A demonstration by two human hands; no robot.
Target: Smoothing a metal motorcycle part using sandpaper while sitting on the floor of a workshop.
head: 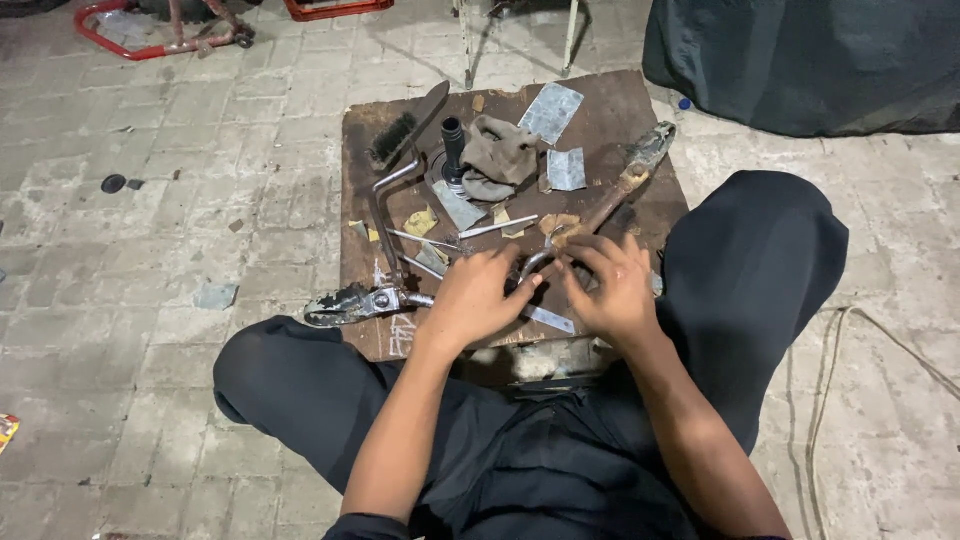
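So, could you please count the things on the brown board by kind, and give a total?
Wire brush: 1
Grey rag: 1
Grey sheet pieces: 3
Long tool with wooden handle: 1
Bent metal bar with clamp end: 1
Thin metal rods: 2
Total: 9

The left hand and right hand cover more small parts, uncounted.
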